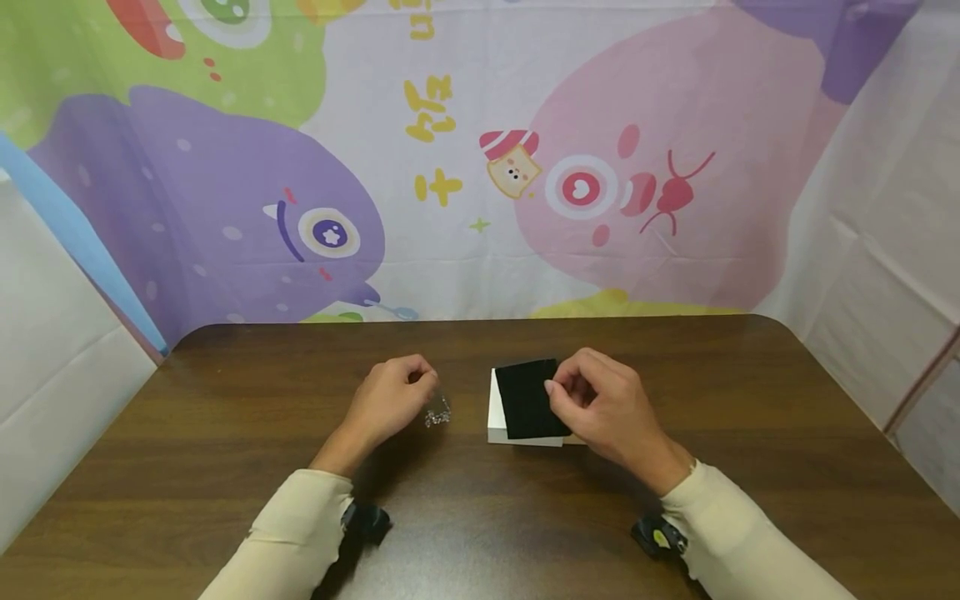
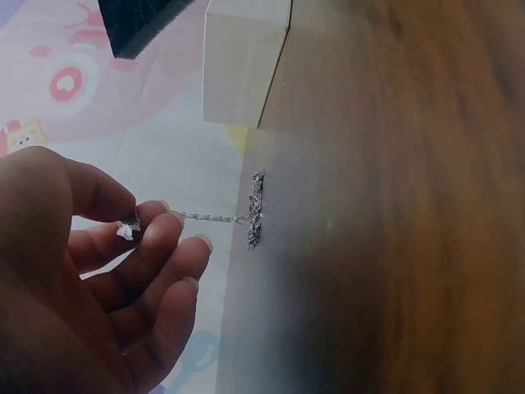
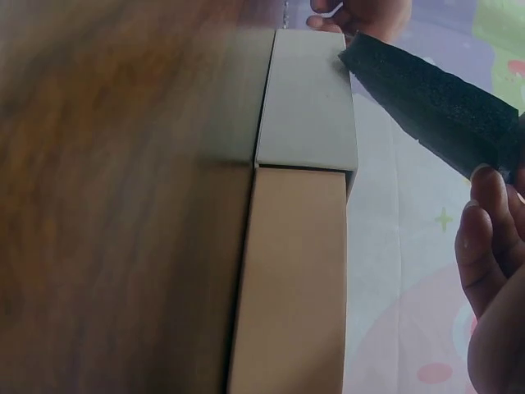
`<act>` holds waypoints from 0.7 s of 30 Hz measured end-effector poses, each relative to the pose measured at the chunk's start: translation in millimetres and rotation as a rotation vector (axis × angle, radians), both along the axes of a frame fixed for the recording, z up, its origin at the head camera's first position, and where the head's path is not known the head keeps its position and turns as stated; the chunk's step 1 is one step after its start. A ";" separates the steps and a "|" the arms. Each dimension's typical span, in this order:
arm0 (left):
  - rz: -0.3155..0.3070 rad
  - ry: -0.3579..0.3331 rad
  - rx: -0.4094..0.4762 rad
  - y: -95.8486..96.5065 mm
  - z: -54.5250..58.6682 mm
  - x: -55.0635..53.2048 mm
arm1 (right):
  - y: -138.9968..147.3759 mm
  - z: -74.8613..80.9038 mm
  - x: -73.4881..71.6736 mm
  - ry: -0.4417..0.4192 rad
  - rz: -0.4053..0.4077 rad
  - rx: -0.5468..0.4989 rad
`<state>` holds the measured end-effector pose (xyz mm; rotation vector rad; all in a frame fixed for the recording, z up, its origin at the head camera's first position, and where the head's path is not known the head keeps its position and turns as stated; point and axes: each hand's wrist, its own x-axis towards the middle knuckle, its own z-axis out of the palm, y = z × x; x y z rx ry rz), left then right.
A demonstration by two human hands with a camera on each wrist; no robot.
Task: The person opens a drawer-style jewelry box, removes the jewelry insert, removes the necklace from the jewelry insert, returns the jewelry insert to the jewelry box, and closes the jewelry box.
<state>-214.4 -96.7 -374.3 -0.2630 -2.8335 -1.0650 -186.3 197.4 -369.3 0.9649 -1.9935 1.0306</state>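
I see the left hand point(image 1: 390, 396) pinching a thin silver metal chain point(image 2: 256, 209), heaped on the brown wooden surface point(image 1: 450, 517) left of the white rectangular box point(image 3: 310, 98); right hand point(image 1: 603, 408) pinches a black square soft-looking pad point(image 1: 528, 400) above that box. Hasty lifting could knot the heap. Can't tell how the tan block point(image 3: 291, 271), mostly hidden overhead, joins the box.

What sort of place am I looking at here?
Probably a small, screened-off tabletop workspace, perhaps for recording: a wood-look table, a cartoon-printed cloth hanging behind it, and a plain whitish screen at the right.
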 end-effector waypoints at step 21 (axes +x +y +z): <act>0.037 -0.019 -0.095 1.4 -1.6 0.2 | -0.3 0.1 0.4 0.005 -0.002 -0.009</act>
